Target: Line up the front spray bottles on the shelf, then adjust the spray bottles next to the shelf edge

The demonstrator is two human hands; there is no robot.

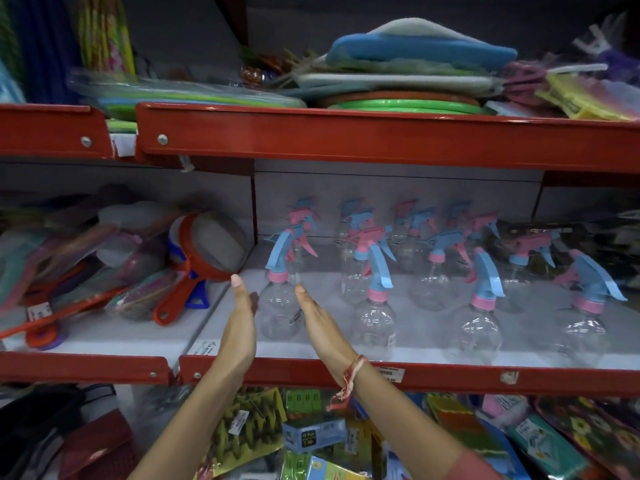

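Observation:
A clear spray bottle with a blue trigger and pink collar stands at the front left of a red-edged shelf. My left hand reaches in on its left side with fingers straight, palm facing the bottle. On the bottle's right side my right hand is held flat too, palm turned towards it; a red thread is tied round that wrist. Both hands flank the bottle closely, and whether they touch it I cannot tell.
Several more clear spray bottles with blue and pink triggers fill the shelf to the right. Red-handled sieves and packets lie on the left bay. Sponges and plates sit on the shelf above, packaged goods below.

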